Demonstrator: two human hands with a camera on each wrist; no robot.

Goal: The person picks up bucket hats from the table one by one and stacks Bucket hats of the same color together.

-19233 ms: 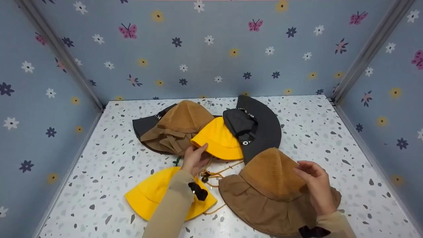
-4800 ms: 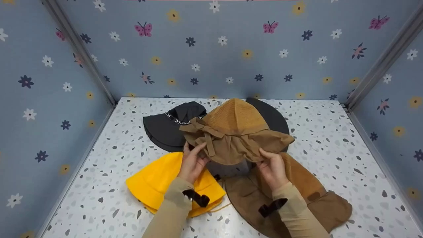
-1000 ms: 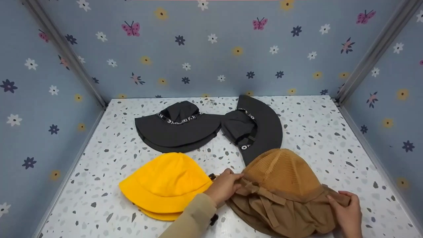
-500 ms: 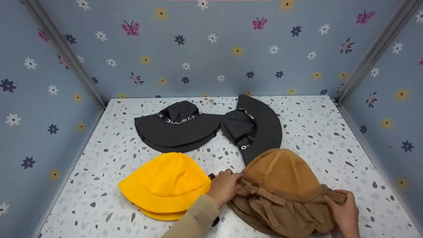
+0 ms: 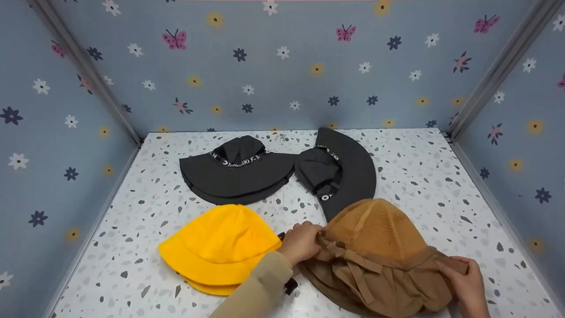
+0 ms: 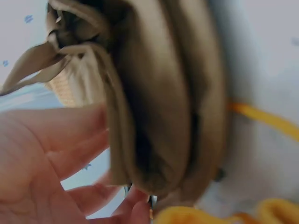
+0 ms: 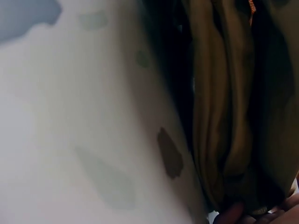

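A brown sun hat (image 5: 388, 229) with a corduroy crown and a cloth bow lies at the front right, stacked over another brown hat (image 5: 324, 289) whose brim peeks out below. My left hand (image 5: 301, 243) pinches the upper brim at its left side, near the bow. On the opposite side my right hand (image 5: 467, 282) pinches the same brim between thumb and fingers. In the left wrist view the layered brims (image 6: 154, 93) show at close range beside my thumb. Dark, blurred brim folds (image 7: 212, 116) fill part of the right wrist view, with fingertips at its lower edge.
Left of my left forearm sits a yellow hat (image 5: 225, 238), with a second yellow brim (image 5: 209, 289) under it. Two black wide-brimmed hats lie behind: one black hat (image 5: 238, 176) at left, another black hat (image 5: 353, 168) touching the brown crown. Patterned panels (image 5: 282, 79) enclose the speckled table (image 5: 132, 247).
The bow hat has come from the back left onto the front-right brown hat. The middle yellow hat has left its place; yellow brims now overlap at front left. Hands barely moved this last second.
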